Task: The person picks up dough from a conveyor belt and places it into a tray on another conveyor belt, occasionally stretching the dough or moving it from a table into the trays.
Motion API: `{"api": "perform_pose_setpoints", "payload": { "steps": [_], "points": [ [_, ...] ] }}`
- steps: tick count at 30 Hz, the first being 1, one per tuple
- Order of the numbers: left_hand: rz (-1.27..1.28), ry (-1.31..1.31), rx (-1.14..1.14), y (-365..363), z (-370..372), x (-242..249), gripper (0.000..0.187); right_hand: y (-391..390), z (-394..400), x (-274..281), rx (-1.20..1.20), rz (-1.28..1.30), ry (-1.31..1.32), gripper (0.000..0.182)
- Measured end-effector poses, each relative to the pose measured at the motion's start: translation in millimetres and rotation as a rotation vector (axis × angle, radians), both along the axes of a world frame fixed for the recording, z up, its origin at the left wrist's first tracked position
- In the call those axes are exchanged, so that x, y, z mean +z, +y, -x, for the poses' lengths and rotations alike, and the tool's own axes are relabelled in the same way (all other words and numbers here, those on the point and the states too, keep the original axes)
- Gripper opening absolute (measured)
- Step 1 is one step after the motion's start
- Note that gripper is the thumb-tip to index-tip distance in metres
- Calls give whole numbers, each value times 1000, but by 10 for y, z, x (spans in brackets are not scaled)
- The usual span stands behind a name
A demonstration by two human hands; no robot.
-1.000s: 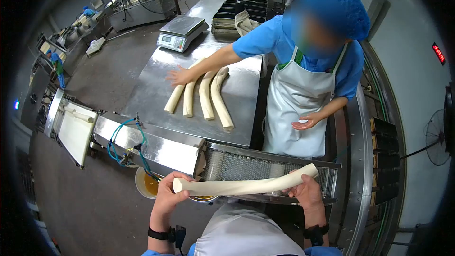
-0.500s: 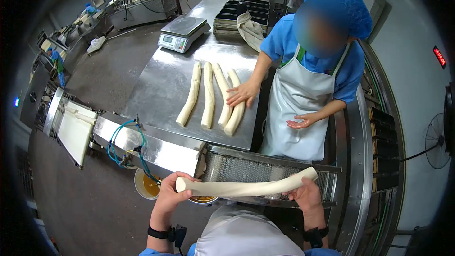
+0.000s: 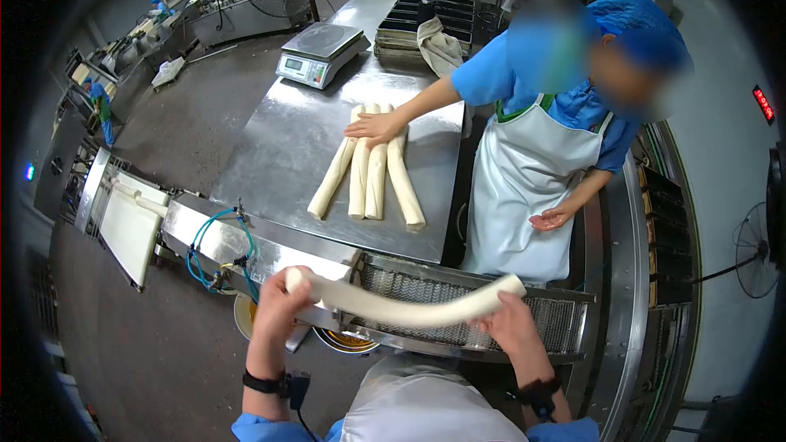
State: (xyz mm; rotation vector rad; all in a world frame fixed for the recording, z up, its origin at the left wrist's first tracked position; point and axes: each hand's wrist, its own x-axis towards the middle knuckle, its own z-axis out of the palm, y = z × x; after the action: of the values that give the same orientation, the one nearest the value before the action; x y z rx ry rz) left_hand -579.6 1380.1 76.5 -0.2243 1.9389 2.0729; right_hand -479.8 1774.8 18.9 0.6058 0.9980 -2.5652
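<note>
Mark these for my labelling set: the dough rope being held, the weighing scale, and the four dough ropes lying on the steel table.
dough rope (image 3: 409, 308), head view, middle of its sagging span.
weighing scale (image 3: 318, 52), head view, its flat top platform.
four dough ropes (image 3: 370, 176), head view, middle of the bundle.

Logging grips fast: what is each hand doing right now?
Left hand: closed on one end of the dough rope.
Right hand: gripping its other end.

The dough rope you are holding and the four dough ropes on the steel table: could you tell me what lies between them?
The head view shows a wire mesh conveyor between the held dough rope and the four dough ropes.
</note>
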Motion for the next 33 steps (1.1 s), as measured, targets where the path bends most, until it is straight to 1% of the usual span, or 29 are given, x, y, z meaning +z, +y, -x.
{"api": "perform_pose_setpoints", "payload": {
  "steps": [1,2,3,4,5,6,8,9,10,12,14,16,18,20,21,22,24,27,28,29,30,31,32,33],
  "points": [
    [-120,46,85,-102,168,-116,31,-89,178,45,7,1,18,47],
    [-213,78,204,-105,330,-42,24,-201,366,118,10,2,33,48],
    [-337,201,330,-25,416,126,35,-252,507,179,74,5,79,49],
    [-343,199,533,-80,490,151,48,-281,616,231,137,5,130,49],
    [-319,290,564,-152,522,232,51,-322,631,350,164,-99,143,51],
    [-295,381,591,-186,533,351,54,-297,610,392,147,-99,145,51],
    [-243,478,485,-164,417,519,54,-219,508,424,292,-141,262,57],
    [-226,436,493,-169,393,461,50,-177,401,412,256,-137,250,54],
    [-231,434,472,-170,342,336,50,-116,275,370,234,-140,250,54],
    [-180,264,315,-156,229,-7,44,10,-24,230,119,-172,192,52],
    [-217,145,229,169,73,-232,36,136,-374,69,29,-186,163,49],
    [-178,-62,159,484,-87,-435,33,246,-762,-68,-98,-159,68,47],
    [-258,-173,-45,785,-224,-696,31,330,-1134,-98,-197,-167,31,45],
    [-132,-220,-258,1150,-359,-744,28,396,-1477,-153,-309,-165,-12,45],
    [-82,-291,-282,1395,-447,-694,27,427,-1635,-147,-335,-172,-17,43],
    [-51,-322,-361,1563,-504,-749,27,444,-1769,-124,-390,-171,-19,43],
    [-121,-385,-536,1891,-603,-764,26,438,-2067,-74,-486,-210,-42,41],
    [-91,-374,-726,2333,-716,-751,26,451,-2463,-37,-641,-189,-21,38],
    [-84,-359,-767,2432,-749,-779,26,476,-2614,-40,-696,-190,-25,38],
    [-77,-362,-811,2542,-794,-743,26,542,-2753,-24,-694,-177,-13,37],
    [-39,-349,-783,2635,-833,-698,26,624,-2867,-39,-678,-166,9,36],
    [-2,-330,-744,2727,-871,-654,26,702,-2959,-71,-716,-170,-16,35],
    [0,-317,-754,2803,-911,-630,26,804,-3039,-113,-727,-170,-4,35],
    [-4,-309,-690,2854,-966,-617,26,919,-3118,-160,-740,-164,-3,34]
  ]
}}
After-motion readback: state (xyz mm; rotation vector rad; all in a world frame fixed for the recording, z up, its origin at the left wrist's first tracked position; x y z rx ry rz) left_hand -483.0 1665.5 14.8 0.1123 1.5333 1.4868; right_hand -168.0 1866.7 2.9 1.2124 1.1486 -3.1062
